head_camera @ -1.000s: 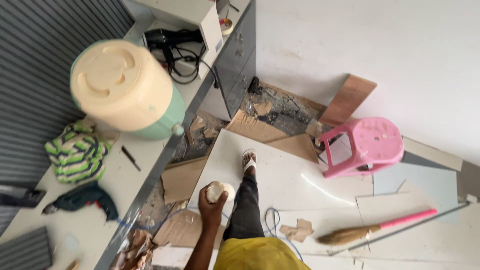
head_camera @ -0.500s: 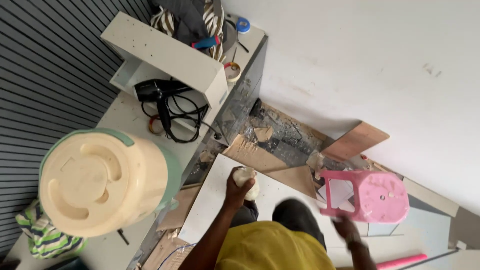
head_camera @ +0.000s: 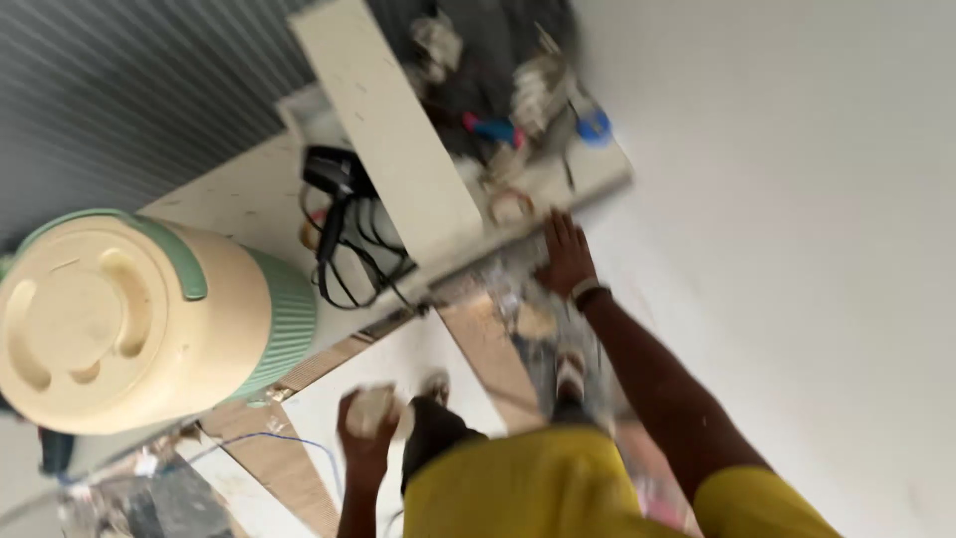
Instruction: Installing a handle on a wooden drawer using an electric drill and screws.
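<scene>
Left hand [head_camera: 366, 430] is clenched around a pale lump [head_camera: 372, 408], held low above the white board [head_camera: 398, 384] on the floor. Right hand [head_camera: 566, 254] is released, fingers spread, touching the tabletop [head_camera: 249, 204] edge. Judgement: 1 firm brace on that edge steadies the body; keep the lump level, clear of the black cables [head_camera: 349, 239].

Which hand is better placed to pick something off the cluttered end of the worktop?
Probably the right hand: it is empty, stretched out with fingers spread at the edge of the pale speckled worktop, beside the clutter. The left hand is low, far from it, its grip closed on a small pale lump.
</scene>
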